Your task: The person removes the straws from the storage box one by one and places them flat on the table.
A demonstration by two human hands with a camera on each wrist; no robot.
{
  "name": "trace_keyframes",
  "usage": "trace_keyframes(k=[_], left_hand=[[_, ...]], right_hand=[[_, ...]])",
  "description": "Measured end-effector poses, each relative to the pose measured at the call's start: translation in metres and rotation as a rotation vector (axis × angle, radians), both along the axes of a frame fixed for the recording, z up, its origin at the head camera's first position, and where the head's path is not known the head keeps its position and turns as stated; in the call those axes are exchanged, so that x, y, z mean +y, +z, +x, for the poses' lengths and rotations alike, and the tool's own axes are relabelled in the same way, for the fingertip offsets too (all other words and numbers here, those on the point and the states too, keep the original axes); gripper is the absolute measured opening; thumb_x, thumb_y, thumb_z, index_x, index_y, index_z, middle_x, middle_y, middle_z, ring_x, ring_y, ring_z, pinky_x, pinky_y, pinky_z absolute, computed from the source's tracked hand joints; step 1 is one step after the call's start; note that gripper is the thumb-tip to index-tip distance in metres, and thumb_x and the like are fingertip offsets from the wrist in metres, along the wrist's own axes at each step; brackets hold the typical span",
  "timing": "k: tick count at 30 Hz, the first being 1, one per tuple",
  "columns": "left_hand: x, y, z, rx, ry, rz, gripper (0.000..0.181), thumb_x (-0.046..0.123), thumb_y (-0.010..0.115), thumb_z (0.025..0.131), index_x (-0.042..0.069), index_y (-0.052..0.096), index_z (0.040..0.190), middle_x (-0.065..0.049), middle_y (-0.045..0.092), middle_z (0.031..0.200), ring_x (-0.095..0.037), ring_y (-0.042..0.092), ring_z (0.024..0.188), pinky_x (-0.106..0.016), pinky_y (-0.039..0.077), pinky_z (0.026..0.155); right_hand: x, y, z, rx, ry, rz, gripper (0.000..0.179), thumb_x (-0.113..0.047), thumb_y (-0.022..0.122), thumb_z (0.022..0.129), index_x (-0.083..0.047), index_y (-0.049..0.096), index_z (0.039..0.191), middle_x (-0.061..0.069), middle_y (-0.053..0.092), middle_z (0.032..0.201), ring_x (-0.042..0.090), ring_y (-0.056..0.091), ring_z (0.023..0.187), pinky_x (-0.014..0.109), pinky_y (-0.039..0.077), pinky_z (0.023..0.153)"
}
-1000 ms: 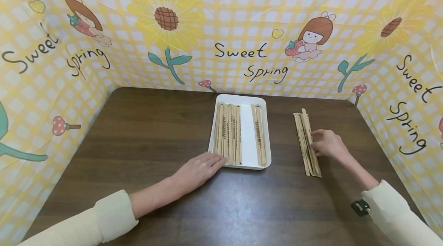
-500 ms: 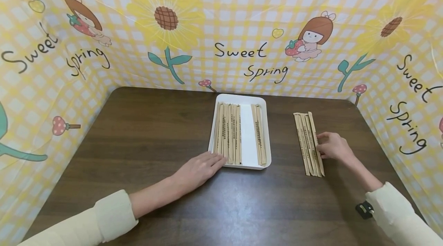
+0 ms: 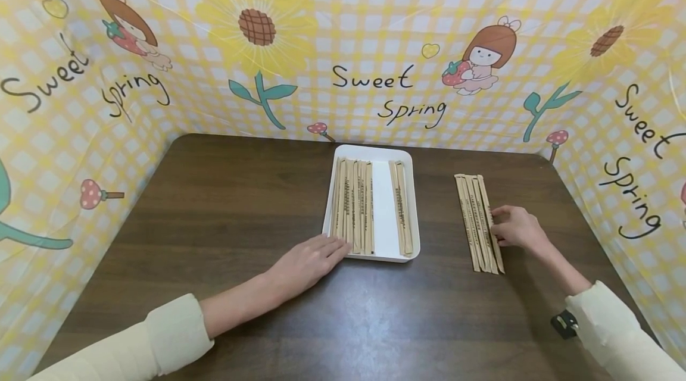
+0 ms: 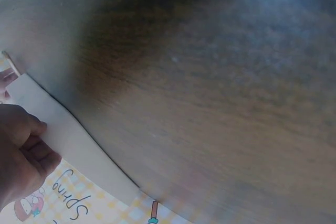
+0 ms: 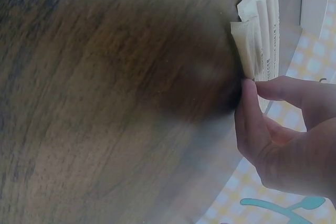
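Observation:
A white tray [image 3: 386, 202] holds a block of long, slim brown-paper packets [image 3: 354, 208] with dark print along its left side. A few similar packets [image 3: 401, 208] lie along its right side, leaving a bare white strip between. My left hand [image 3: 313, 262] grips the tray's near left corner; in the left wrist view its fingers curl at the tray's outer wall [image 4: 79, 145]. Right of the tray, several packets [image 3: 474, 220] lie side by side on the table. My right hand [image 3: 517, 227] pinches the rightmost packet [image 5: 245, 48] between thumb and fingers at its outer edge.
The dark wooden table [image 3: 241, 190] is bounded at the back and both sides by a yellow checked cloth [image 3: 364, 30] with printed flowers and lettering. A small black device [image 3: 564, 324] sits at the right sleeve.
My right hand has shifted slightly right with the packet it pinches. That packet, lying over the others and jutting out at the far end before, now lies in line beside them.

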State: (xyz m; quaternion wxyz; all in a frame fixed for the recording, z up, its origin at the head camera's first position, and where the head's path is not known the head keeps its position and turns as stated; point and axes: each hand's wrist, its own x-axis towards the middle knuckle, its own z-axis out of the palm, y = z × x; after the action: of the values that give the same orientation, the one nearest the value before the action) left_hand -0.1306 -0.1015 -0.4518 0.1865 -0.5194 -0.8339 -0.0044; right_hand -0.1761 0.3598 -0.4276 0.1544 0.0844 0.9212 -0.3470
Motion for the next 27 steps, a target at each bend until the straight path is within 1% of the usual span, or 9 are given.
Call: trace_keyframes(k=[4, 11, 15, 18, 20, 22, 24, 27], left_hand=[[0.0, 0.0, 0.0, 0.003, 0.003, 0.003, 0.039, -0.001, 0.066, 0.09, -0.003, 0.063, 0.128, -0.016, 0.067, 0.122, -0.027, 0.063, 0.114, -0.039, 0.049, 0.099], [0.0, 0.0, 0.001, 0.003, 0.0, 0.006, 0.038, 0.0, 0.065, 0.09, -0.002, 0.063, 0.128, -0.015, 0.067, 0.122, -0.026, 0.063, 0.114, -0.038, 0.049, 0.099], [0.0, 0.0, 0.0, 0.005, -0.002, 0.01, 0.038, 0.0, 0.065, 0.09, -0.002, 0.063, 0.128, -0.015, 0.067, 0.122, -0.026, 0.063, 0.114, -0.039, 0.049, 0.099], [0.0, 0.0, 0.0, 0.008, -0.003, 0.011, 0.037, 0.0, 0.065, 0.09, -0.002, 0.064, 0.127, -0.015, 0.067, 0.122, -0.026, 0.063, 0.114, -0.039, 0.049, 0.099], [0.0, 0.0, 0.0, 0.009, -0.003, 0.011, 0.037, 0.0, 0.065, 0.09, -0.003, 0.064, 0.127, -0.015, 0.067, 0.122, -0.026, 0.063, 0.114, -0.038, 0.049, 0.099], [0.0, 0.0, 0.0, 0.007, -0.004, 0.011, 0.038, 0.0, 0.065, 0.09, -0.003, 0.064, 0.127, -0.015, 0.067, 0.122, -0.027, 0.063, 0.114, -0.039, 0.049, 0.099], [0.0, 0.0, 0.0, 0.004, -0.004, 0.011, 0.038, 0.0, 0.065, 0.09, -0.003, 0.063, 0.128, -0.015, 0.067, 0.122, -0.027, 0.063, 0.114, -0.039, 0.049, 0.099], [-0.001, -0.001, 0.0, 0.0, -0.002, 0.0, 0.038, 0.0, 0.066, 0.09, -0.003, 0.063, 0.128, -0.015, 0.067, 0.123, -0.026, 0.063, 0.114, -0.038, 0.049, 0.099]], right_hand=[[-0.002, 0.0, 0.001, 0.001, 0.002, 0.007, 0.051, -0.006, 0.061, 0.09, 0.012, 0.049, 0.136, 0.035, 0.058, 0.113, 0.018, 0.07, 0.072, 0.032, 0.06, 0.064], [0.0, -0.001, 0.001, -0.003, 0.006, 0.015, 0.051, -0.006, 0.061, 0.089, 0.012, 0.049, 0.135, 0.037, 0.056, 0.115, 0.019, 0.07, 0.071, 0.032, 0.06, 0.063], [0.001, -0.001, 0.0, -0.011, 0.008, 0.018, 0.05, -0.008, 0.062, 0.091, 0.011, 0.049, 0.135, 0.042, 0.049, 0.125, 0.02, 0.07, 0.072, 0.032, 0.06, 0.063], [0.001, 0.001, -0.001, -0.005, 0.016, 0.037, 0.049, -0.01, 0.063, 0.092, 0.012, 0.05, 0.134, 0.037, 0.057, 0.117, 0.02, 0.07, 0.071, 0.033, 0.06, 0.063], [0.0, 0.005, -0.002, 0.013, 0.022, 0.053, 0.048, -0.01, 0.063, 0.092, 0.012, 0.051, 0.133, 0.03, 0.065, 0.106, 0.021, 0.07, 0.07, 0.033, 0.06, 0.063], [-0.001, 0.009, -0.003, 0.034, 0.032, 0.065, 0.048, -0.011, 0.062, 0.091, 0.011, 0.052, 0.132, 0.022, 0.07, 0.094, 0.022, 0.071, 0.069, 0.035, 0.06, 0.063], [-0.005, 0.015, -0.004, 0.053, 0.044, 0.067, 0.048, -0.01, 0.062, 0.091, 0.011, 0.052, 0.133, 0.019, 0.071, 0.092, 0.023, 0.071, 0.069, 0.036, 0.06, 0.064], [-0.015, 0.024, -0.006, 0.068, 0.076, 0.061, 0.048, -0.011, 0.061, 0.093, 0.01, 0.051, 0.135, 0.02, 0.072, 0.093, 0.024, 0.071, 0.069, 0.037, 0.06, 0.064]])
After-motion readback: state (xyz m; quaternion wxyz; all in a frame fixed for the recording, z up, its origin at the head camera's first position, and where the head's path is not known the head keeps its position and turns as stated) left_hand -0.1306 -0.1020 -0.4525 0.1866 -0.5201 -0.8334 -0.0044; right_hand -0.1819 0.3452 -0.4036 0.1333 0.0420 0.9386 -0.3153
